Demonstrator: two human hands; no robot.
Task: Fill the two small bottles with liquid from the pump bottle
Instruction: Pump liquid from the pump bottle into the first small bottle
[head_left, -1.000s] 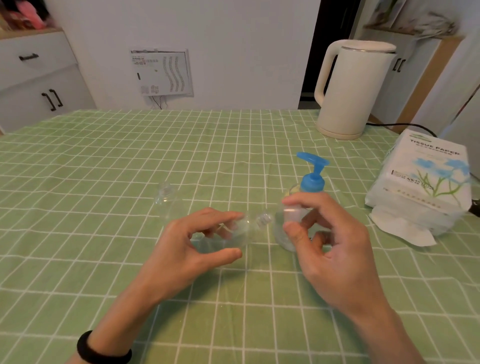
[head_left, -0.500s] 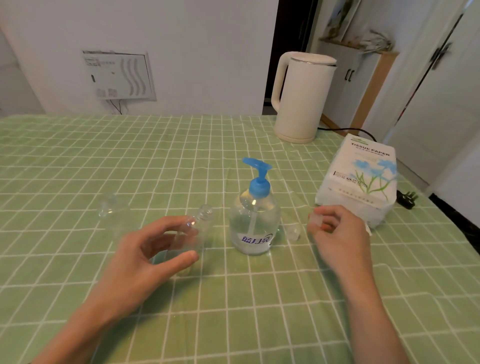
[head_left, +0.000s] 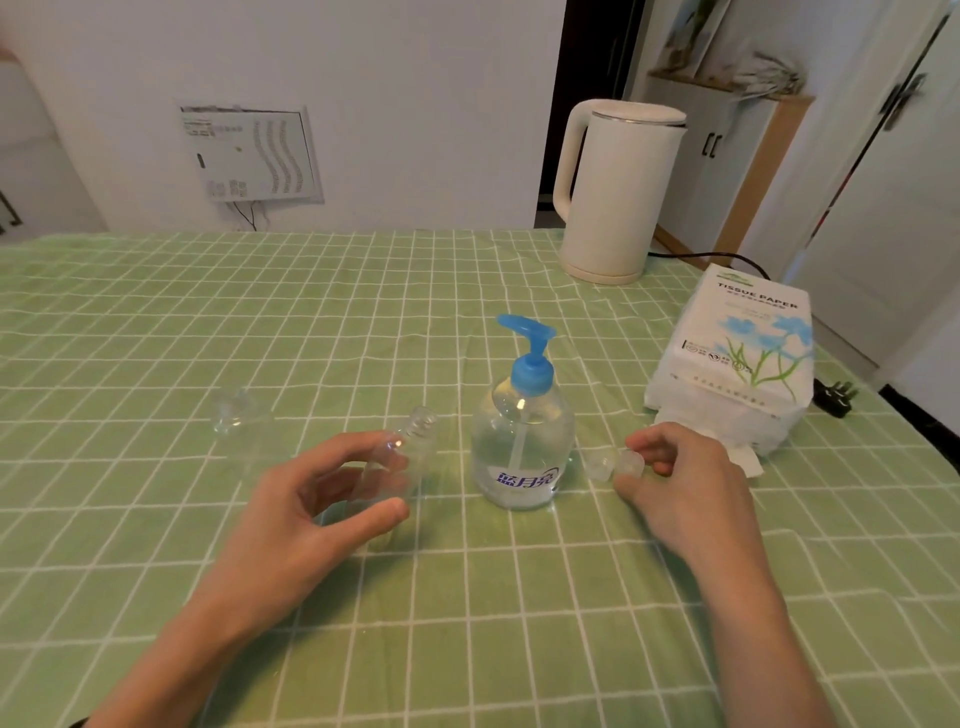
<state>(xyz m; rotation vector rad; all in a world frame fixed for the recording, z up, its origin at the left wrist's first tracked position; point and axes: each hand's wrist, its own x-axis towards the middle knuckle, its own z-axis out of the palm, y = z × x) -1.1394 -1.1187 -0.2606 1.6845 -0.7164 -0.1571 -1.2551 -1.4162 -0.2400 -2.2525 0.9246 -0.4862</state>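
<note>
left of the pump bottle, the left hand grips 1 open small bottle while the right hand pinches its cap, so pumping looks next.

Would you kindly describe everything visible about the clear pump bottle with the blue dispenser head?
The clear round plastic pump bottle stands upright on the green checked tablecloth, between the two hands, neither of which touches it. Its blue pump head is screwed on, spout pointing left and away. A white dip tube runs down through clear liquid that fills most of the body. A label with blue characters sits low on the front. A small clear cap lies just to its right.
</note>
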